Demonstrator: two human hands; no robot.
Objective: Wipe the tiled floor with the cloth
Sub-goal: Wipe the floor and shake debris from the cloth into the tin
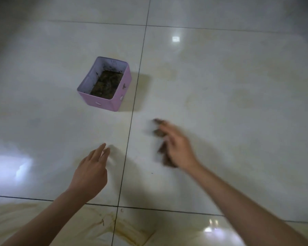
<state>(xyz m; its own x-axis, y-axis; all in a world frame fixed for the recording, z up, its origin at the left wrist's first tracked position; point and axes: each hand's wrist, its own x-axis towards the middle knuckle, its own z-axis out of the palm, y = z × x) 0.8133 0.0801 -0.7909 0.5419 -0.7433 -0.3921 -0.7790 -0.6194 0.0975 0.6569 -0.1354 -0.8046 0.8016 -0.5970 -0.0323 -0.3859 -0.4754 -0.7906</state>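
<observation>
The glossy white tiled floor [220, 103] fills the view, crossed by dark grout lines. No cloth shows anywhere. My left hand [91, 173] hovers low over the floor with its fingers straight and together, holding nothing. My right hand [174, 146] is blurred by motion just right of the vertical grout line. Its fingers are spread and their tips and underside are dark brown with dirt. Nothing can be made out in its grip.
A pink rectangular tin [105, 84], open at the top with dark soil in its bottom, stands ahead of my left hand. Brownish yellow streaks [117, 228] smear the tiles at the near edge. Faint yellow stains [242, 96] mark the tile to the right.
</observation>
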